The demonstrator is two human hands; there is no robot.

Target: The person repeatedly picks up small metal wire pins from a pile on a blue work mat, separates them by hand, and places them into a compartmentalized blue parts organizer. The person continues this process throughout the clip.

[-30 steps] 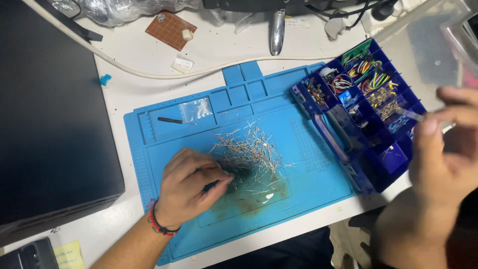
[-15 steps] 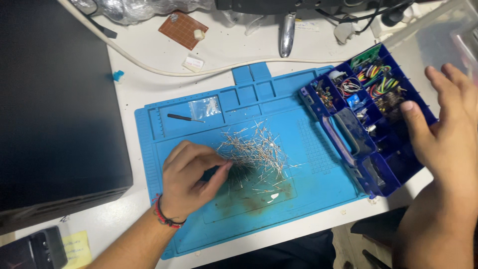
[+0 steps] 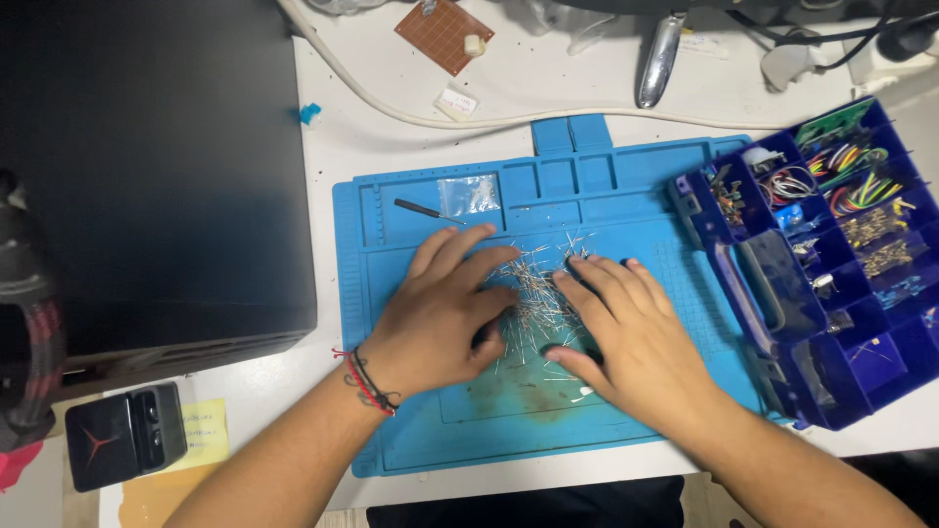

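A pile of thin wire-leaded components (image 3: 536, 293) lies in the middle of a blue work mat (image 3: 646, 186). My left hand (image 3: 440, 313) rests flat on the pile's left side, fingers spread, a red and black band on its wrist. My right hand (image 3: 626, 332) lies flat on the pile's right side, fingers apart and pointing up-left. Neither hand grips anything that I can see. Part of the pile is hidden under both palms.
A dark blue compartment box (image 3: 841, 254) with coloured wires and small parts stands open at the right. A large black case (image 3: 147, 166) fills the left. A brown perforated board (image 3: 443, 32), a white cable (image 3: 391, 103) and a small clear bag (image 3: 468, 194) lie at the back.
My right hand has come from over the compartment box down onto the pile on the mat. My left hand has opened flat beside it. The view has shifted to the left.
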